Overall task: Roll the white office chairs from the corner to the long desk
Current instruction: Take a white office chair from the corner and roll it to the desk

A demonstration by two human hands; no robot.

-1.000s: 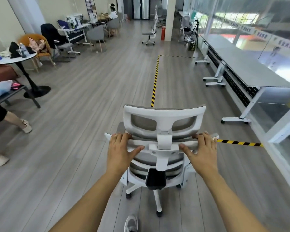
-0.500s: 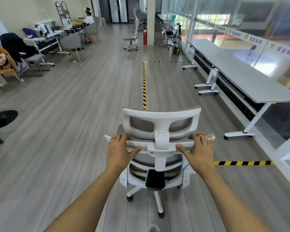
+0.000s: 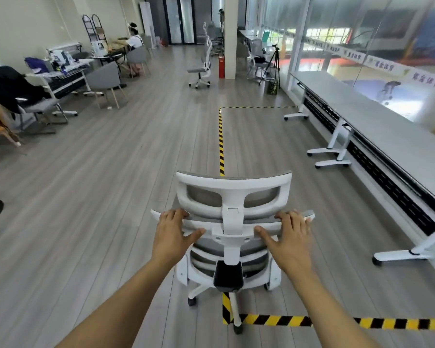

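A white office chair (image 3: 232, 197) with grey mesh stands right in front of me, its back towards me. My left hand (image 3: 172, 234) grips the left end of the backrest's top bar. My right hand (image 3: 290, 238) grips the right end of the same bar. The chair's wheeled base sits on the near corner of the yellow-black floor tape (image 3: 286, 320). The long grey desk (image 3: 387, 136) on white legs runs along the glass wall to my right, about a chair's width away. Another white office chair (image 3: 202, 67) stands far ahead by a pillar.
Grey chairs (image 3: 106, 80), a chair draped in black cloth (image 3: 15, 92) and cluttered tables line the left wall, where a person sits at the far end. A tripod (image 3: 274, 65) and a bin (image 3: 271, 86) stand beyond the desk's far end. Wood floor stretches ahead.
The chair and I have rolled forward over the floor; the near tape line now lies under the chair's base and the desk is closer on the right. Both hands keep their grip.
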